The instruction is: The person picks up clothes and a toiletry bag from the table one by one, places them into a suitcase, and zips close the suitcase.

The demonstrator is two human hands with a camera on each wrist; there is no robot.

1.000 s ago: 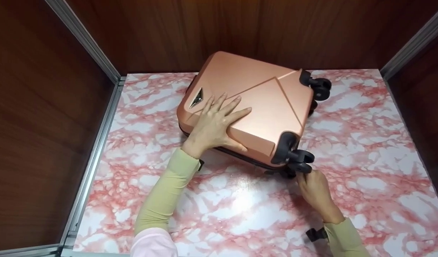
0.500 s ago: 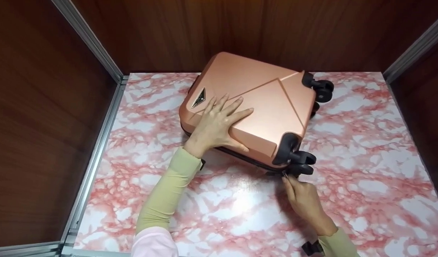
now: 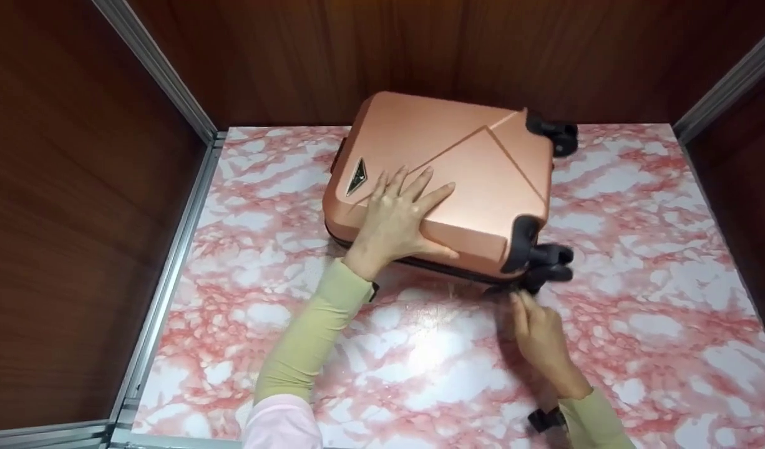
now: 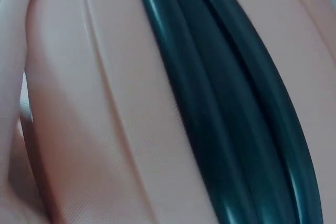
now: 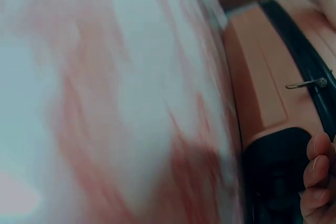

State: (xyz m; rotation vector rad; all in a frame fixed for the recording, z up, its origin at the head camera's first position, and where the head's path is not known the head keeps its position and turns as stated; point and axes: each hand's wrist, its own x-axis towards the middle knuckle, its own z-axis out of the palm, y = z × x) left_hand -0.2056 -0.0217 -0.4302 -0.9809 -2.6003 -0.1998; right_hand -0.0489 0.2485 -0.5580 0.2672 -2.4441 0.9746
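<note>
A rose-gold hard-shell suitcase [image 3: 457,156] lies on its side on the marbled tabletop, its black wheels toward the right. My left hand [image 3: 398,224] rests on the upper shell with fingers spread. In the left wrist view, the black zipper band [image 4: 226,98] runs along the case's side. My right hand [image 3: 538,333] is at the near right corner beside the wheel, thumb and finger pinched at the zipper seam; what they pinch is mostly hidden. In the right wrist view, its curled fingers [image 5: 317,174] show near the band, and a metal zipper pull [image 5: 304,84] sticks out, apart from them.
The pink-and-white marbled tabletop [image 3: 233,349] extends around the case. Dark wood panels stand at the back [image 3: 282,62], left and right, joined by metal rails [image 3: 164,249]. Black wheels [image 3: 551,262] jut out close to my right hand.
The suitcase has shifted slightly right and turned a little, my left hand moving with it. My right hand has moved from behind the wheel leftward along the zipper seam, then slightly up and right.
</note>
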